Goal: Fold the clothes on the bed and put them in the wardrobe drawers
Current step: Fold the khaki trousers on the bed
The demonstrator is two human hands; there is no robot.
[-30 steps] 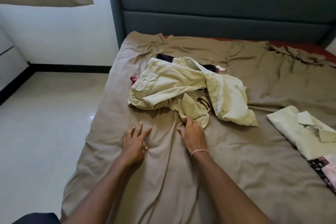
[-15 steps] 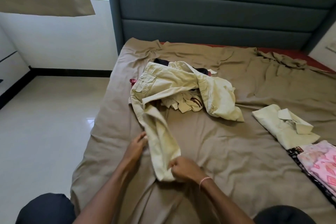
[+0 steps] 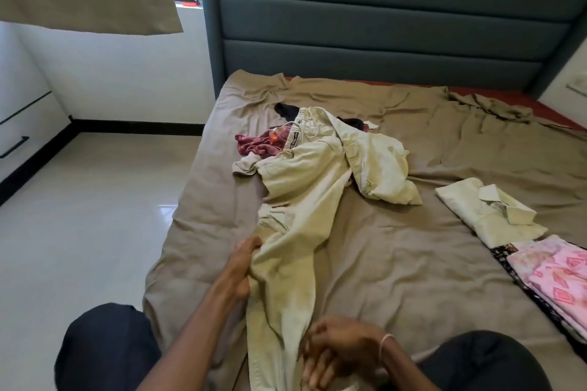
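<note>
The pale trousers (image 3: 305, 187) lay stretched down the brown-sheeted bed (image 3: 413, 263), waistband toward the headboard (image 3: 381, 25), one leg reaching the near edge. The left hand (image 3: 243, 267) gripped that leg's left side, fingers curled into the cloth. The right hand (image 3: 340, 349) sat at the leg's lower end with fingers curled (whether they pinched fabric could not be told). Printing inside the waistband was too small to read. A folded shirt (image 3: 486, 216) lay well apart to the right.
</note>
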